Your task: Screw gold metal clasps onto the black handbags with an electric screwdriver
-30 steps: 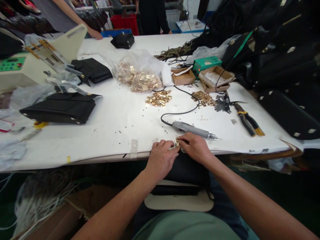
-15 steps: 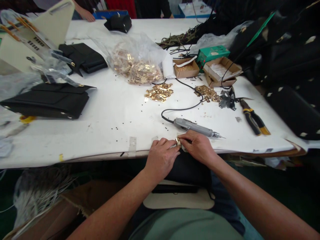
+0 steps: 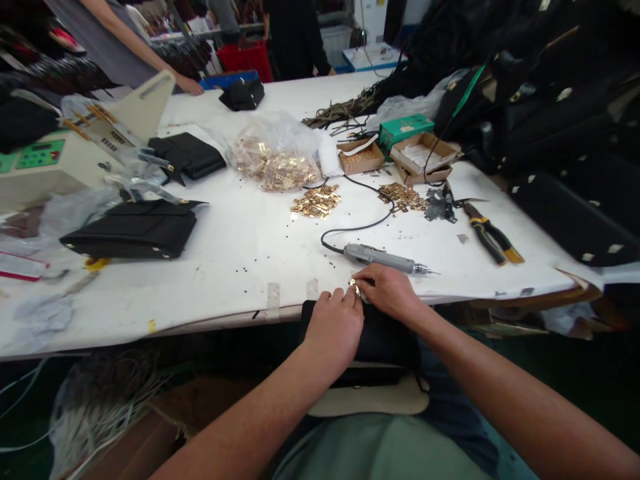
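Observation:
A small gold metal piece [image 3: 355,287] sits between my two hands at the table's front edge. My right hand [image 3: 387,288] pinches it with thumb and forefinger. My left hand [image 3: 337,323] lies on a black bag [image 3: 385,333] on my lap, its bent fingertips against the gold piece; the thumb is hidden. Just beyond my hands lies a grey electric screwdriver [image 3: 380,257], its bit pointing right. Farther back are a pile of gold metal parts [image 3: 317,202] and a second pile [image 3: 403,196].
Pliers [image 3: 490,233] lie on the right of the white table [image 3: 240,287]. Black bags [image 3: 135,229] are at the left. Behind are a plastic bag of gold parts [image 3: 277,157], a cardboard box [image 3: 360,159] and a green box [image 3: 405,129]. People stand at the far side.
The view has tilted up, showing more of the far side. My left hand has shifted and now lies flatter over the black bag, more of which shows left of it. Both hands stay at the gold piece.

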